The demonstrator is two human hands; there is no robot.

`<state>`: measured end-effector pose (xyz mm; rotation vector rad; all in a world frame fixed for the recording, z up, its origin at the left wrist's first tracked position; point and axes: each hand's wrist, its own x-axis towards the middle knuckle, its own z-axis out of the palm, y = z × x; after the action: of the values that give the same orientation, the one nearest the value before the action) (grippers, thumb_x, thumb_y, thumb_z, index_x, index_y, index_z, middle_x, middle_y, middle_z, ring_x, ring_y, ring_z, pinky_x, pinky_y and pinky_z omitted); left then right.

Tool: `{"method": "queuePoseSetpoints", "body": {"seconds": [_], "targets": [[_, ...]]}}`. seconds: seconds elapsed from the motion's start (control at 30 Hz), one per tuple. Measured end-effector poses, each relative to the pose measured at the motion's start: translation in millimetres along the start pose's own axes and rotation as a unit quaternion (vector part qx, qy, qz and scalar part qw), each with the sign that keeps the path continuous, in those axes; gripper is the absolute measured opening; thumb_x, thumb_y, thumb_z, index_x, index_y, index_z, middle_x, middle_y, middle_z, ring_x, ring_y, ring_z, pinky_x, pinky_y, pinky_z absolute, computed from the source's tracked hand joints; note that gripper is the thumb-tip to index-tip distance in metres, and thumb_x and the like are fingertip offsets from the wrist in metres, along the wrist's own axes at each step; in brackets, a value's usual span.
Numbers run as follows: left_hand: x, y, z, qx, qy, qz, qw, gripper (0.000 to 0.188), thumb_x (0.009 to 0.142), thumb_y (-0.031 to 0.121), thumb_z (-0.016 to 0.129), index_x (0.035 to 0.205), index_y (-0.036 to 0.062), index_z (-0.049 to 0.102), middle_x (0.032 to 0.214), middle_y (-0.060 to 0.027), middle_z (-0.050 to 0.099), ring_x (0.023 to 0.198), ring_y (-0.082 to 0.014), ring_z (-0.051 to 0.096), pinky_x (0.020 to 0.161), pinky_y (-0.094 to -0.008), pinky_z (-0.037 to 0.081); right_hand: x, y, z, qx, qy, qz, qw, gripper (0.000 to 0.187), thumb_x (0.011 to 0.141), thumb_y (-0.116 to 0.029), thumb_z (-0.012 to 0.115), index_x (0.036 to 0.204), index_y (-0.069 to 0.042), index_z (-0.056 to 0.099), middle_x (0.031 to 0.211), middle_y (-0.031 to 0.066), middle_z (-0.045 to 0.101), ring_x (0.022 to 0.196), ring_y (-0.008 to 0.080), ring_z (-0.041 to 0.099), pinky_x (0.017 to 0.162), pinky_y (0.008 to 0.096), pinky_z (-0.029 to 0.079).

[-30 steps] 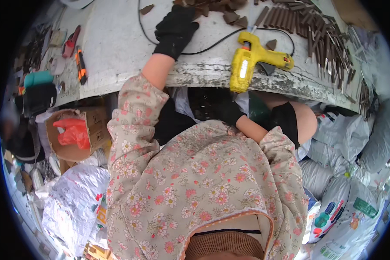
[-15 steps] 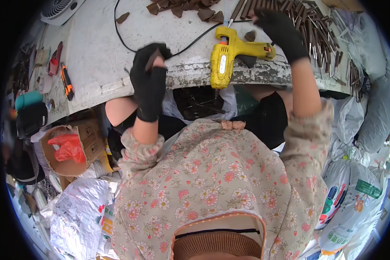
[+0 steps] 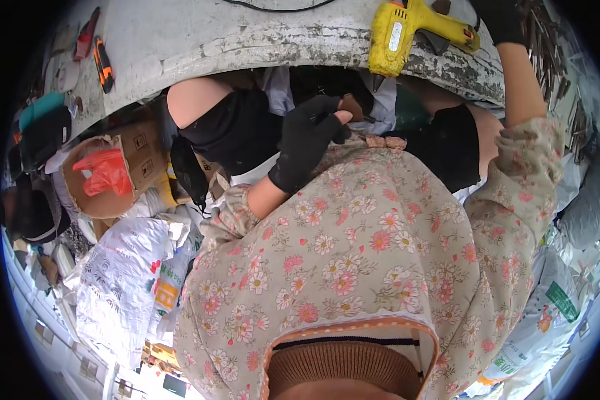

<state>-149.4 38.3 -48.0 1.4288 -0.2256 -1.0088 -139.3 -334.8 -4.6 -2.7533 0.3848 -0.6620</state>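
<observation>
A floral smock in beige with pink and white blossoms is worn, edged with orange piping at the neck. Black fingerless gloves are seen on the left hand (image 3: 308, 137) and right hand (image 3: 501, 20). Black knee coverings are worn.

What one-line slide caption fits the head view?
Gloved left hand held near the lap, right hand reaching past a yellow glue gun on the worn table.

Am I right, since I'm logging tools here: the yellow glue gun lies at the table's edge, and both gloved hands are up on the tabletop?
Not quite. The head view shows the yellow glue gun at the table edge, but only the right hand is up there. The left hand, in a black glove, is down at the lap, below the edge.
</observation>
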Motion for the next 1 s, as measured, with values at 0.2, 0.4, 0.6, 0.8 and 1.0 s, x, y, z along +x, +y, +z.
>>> {"method": "queuePoseSetpoints", "body": {"seconds": [0.2,0.4,0.6,0.8,1.0], "targets": [[12,-7,15,-0.013,-0.025,0.044,0.999,0.021,0.088,0.013,0.054,0.103,-0.0018,0.055,0.088,-0.0065,0.059,0.07,-0.0101,0.057,0.057,-0.0234,0.049,-80,17,13,-0.014,0.077,0.026,0.997,0.055,0.071,-0.002,0.066,0.123,-0.003,0.047,0.121,0.0142,0.051,0.109,0.0241,0.053,0.09,0.031,0.044],[17,-17,12,0.039,-0.034,0.068,0.996,0.022,0.089,0.015,0.053,0.104,-0.0016,0.054,0.087,-0.0063,0.059,0.072,-0.0106,0.058,0.059,-0.0237,0.05,-99,-77,9,0.04,-0.088,0.072,0.993,0.055,0.073,-0.022,0.071,0.121,-0.007,0.05,0.108,0.0123,0.057,0.1,0.0265,0.057,0.085,0.031,0.045],[19,-7,20,0.011,-0.027,0.063,0.998,0.021,0.089,0.016,0.052,0.101,-0.0015,0.055,0.083,-0.006,0.06,0.069,-0.0109,0.058,0.057,-0.0239,0.049,-96,-77,-11,0.32,-0.101,0.219,0.916,0.06,0.072,-0.004,0.069,0.126,-0.004,0.044,0.124,0.0144,0.048,0.108,0.0256,0.053,0.089,0.0322,0.044],[18,-2,29,-0.053,-0.014,0.052,0.997,0.02,0.089,0.016,0.052,0.097,-0.0013,0.056,0.079,-0.0057,0.06,0.066,-0.0109,0.058,0.056,-0.0238,0.047,-95,-46,-5,-0.065,-0.092,-0.1,0.989,0.058,0.067,-0.007,0.072,0.12,-0.005,0.051,0.115,0.0152,0.055,0.105,0.0308,0.054,0.089,0.0364,0.044],[14,8,22,0.021,0.013,0.067,0.997,0.02,0.09,0.017,0.05,0.095,-0.0011,0.057,0.077,-0.0048,0.06,0.068,-0.0103,0.058,0.06,-0.0233,0.046,-95,-45,4,0.004,-0.058,-0.095,0.994,0.053,0.067,-0.009,0.071,0.117,-0.005,0.053,0.112,0.0144,0.057,0.105,0.0317,0.053,0.09,0.0373,0.043]]}}
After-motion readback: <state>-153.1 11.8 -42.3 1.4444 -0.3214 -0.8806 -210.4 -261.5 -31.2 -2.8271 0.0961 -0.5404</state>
